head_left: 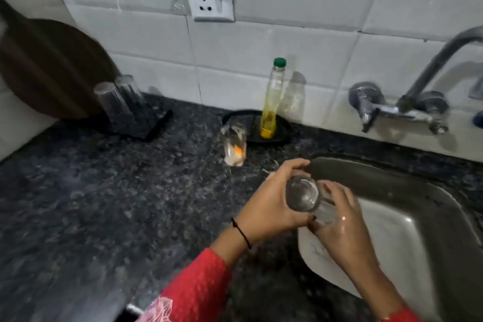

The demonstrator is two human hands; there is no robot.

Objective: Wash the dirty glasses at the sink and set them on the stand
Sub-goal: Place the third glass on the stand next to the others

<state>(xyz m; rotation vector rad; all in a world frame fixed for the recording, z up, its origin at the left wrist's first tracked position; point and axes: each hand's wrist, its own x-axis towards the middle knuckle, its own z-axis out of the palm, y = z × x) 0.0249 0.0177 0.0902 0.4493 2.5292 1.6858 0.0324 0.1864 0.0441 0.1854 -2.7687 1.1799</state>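
The dark counter (104, 204) carries the stand (154, 125) at ten o'clock, with two glasses (112, 102) inverted on it, probably to drain. Over the sink (392, 185) at four o'clock, the left hand (271, 206) and right hand (342, 222) both grip one glass (303, 193), seemingly for scrubbing.

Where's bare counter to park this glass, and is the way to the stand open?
Widest bare counter lies left of the left hand gripping the glass, from the stand to the front edge. A clear lane runs between the stand and the dirty glass. Crowded: the dirty glass stands close beside the black tray holding the bottle.
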